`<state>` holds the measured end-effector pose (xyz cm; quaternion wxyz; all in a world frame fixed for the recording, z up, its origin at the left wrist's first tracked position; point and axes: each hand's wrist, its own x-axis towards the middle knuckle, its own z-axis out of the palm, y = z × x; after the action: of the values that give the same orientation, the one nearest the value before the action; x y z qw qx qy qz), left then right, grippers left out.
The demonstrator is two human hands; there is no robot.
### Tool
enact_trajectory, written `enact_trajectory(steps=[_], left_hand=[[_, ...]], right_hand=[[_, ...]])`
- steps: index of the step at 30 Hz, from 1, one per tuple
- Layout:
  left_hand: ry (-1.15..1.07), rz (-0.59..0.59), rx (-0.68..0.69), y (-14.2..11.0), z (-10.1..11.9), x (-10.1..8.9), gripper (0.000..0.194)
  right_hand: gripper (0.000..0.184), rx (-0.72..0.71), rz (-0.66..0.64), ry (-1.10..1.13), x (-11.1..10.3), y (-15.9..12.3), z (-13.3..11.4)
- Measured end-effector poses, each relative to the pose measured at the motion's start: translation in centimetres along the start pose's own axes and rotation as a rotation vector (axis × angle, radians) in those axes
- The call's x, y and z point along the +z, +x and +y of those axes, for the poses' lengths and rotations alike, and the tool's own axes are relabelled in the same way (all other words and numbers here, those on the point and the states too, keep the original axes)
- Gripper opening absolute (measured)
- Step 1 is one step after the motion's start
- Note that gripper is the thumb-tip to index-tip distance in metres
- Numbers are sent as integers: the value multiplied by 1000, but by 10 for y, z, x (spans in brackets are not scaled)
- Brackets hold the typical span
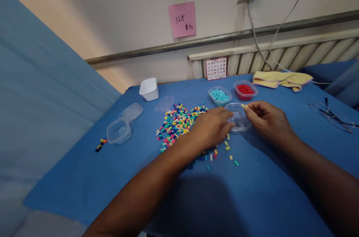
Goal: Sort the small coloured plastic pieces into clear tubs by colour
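My right hand (266, 119) pinches a small pale yellow building block (244, 106) between thumb and fingertips, at the right rim of a clear plastic tub (241, 129). The bottom of that tub shows through its wall. My left hand (213, 125) reaches over the right side of a pile of mixed coloured building blocks (179, 123), its fingertips at the tub's left edge. Thumb and fingers are apart there, with nothing visible between them. The left hand and forearm hide part of the pile. A few loose yellow blocks (227, 148) lie just below the tub.
Behind stand tubs of light blue blocks (219, 96) and red blocks (245, 90). A yellow cloth (280, 79) and eyeglasses (332, 115) lie right. Leftward are a white container (149, 89), clear lids (165, 103), another clear tub (119, 132) and a small dark-and-orange block cluster (101, 144).
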<state>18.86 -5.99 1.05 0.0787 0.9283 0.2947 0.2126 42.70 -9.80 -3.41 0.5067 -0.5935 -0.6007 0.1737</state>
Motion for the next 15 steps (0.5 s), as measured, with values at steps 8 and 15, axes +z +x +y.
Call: enact_trajectory(steps=[8, 15], left_hand=[[-50, 281, -573, -76, -119, -76, 37], [-138, 482, -803, -133, -150, -65, 47]], right_hand=[[30, -235, -24, -138, -1, 3, 11], [35, -254, -40, -170, -1, 4, 8]])
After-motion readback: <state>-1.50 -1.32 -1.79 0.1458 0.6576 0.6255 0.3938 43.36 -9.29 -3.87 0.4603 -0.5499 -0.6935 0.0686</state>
